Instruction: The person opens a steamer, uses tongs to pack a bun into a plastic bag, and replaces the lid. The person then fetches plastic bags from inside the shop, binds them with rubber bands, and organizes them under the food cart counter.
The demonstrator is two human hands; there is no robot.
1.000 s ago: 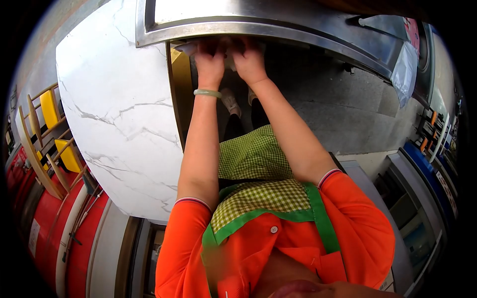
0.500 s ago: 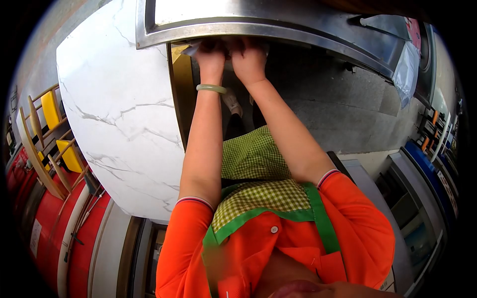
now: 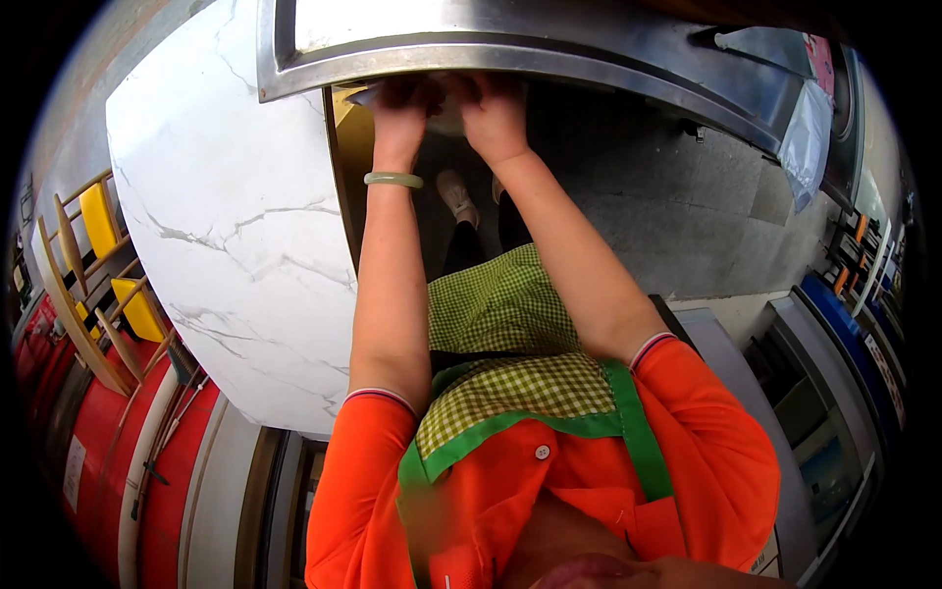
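Note:
Both hands reach under the front edge of the steel counter (image 3: 510, 57), where shadow covers most of the fingers. My left hand (image 3: 399, 110), with a pale green bangle (image 3: 393, 180) on its wrist, has its fingers curled in. A greyish-white scrap of thin material (image 3: 364, 96) sticks out beside it; its kind is unclear. Level with it, a short gap away, my right hand (image 3: 493, 116) is bent with fingers closed. Something pale and thin (image 3: 447, 120) shows between the two hands, too dim to name.
On the left stands a white marble-patterned table (image 3: 235, 236), its edge close to my left forearm. A yellow panel (image 3: 355, 128) sits beneath the counter. A whitish plastic bag (image 3: 805, 147) hangs at the counter's right end. Wooden chairs with yellow parts (image 3: 98, 221) are at far left.
My left hand and forearm have shifted a little to the left, widening the gap between the hands. My right hand has barely moved. More of a shoe shows on the floor between my arms.

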